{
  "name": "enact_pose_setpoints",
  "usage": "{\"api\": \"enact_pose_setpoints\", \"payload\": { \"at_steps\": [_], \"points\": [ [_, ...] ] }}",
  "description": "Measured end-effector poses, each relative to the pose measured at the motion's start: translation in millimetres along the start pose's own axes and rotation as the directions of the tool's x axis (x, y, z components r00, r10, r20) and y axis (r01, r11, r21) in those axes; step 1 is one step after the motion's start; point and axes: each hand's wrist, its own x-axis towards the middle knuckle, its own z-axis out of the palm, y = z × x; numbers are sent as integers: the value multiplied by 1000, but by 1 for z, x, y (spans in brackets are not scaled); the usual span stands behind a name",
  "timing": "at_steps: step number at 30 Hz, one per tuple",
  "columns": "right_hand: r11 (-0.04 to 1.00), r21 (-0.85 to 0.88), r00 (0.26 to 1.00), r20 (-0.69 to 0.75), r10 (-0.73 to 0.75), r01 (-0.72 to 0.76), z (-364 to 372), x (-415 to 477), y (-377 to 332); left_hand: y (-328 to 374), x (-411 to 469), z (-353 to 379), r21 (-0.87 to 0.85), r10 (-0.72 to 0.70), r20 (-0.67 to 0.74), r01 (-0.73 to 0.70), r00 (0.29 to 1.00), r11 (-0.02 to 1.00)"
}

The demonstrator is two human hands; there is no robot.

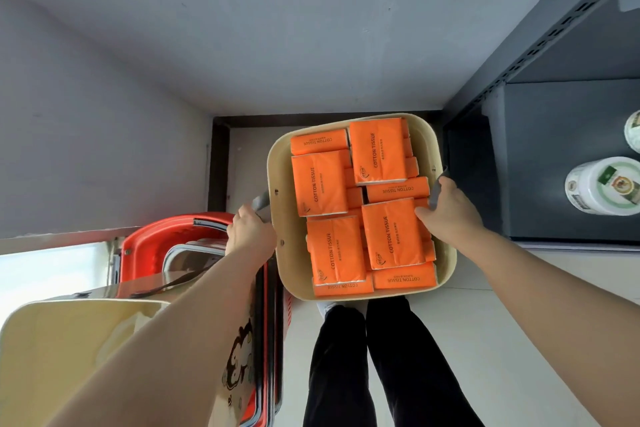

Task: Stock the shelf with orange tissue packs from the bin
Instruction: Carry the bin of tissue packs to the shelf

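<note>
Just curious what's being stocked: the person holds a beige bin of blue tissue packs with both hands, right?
The tissue packs are orange, not blue, as the head view shows. The left hand and right hand do hold the beige bin.

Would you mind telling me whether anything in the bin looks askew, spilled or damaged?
Nothing spilled or torn. The orange tissue packs lie unevenly in the bin, some flat, some on edge. The left hand and right hand grip its handles.
</note>
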Motion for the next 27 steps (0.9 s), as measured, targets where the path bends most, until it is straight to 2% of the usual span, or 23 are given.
{"api": "enact_pose_setpoints", "payload": {
  "at_steps": [4, 11, 16, 19, 23, 27],
  "points": [
    [998, 64, 1000, -26, 15, -13, 8, 2, 1, -3, 26, 4, -36, -31, 25, 32, 999, 999],
    [991, 128, 998, -55, 30, -23, 13, 3, 3, 0, 53, 2, -27, 79, 55, -77, 995, 997],
    [965, 249, 995, -32, 95, -84, 0, -2, 6, -9, 48, -12, -50, 79, 229, -70, 970, 996],
    [951, 271, 989, 31, 147, -150, -12, -1, 13, -11, 39, -17, -142, 76, 247, -42, 966, 989],
    [888, 372, 960, 183, 213, -268, -26, 8, 22, 0, 20, -18, -400, 80, 217, 14, 973, 917],
    [895, 368, 959, 218, 182, -253, -34, 10, 21, 10, 6, -13, -491, 48, 193, 54, 980, 870]
  ]
}}
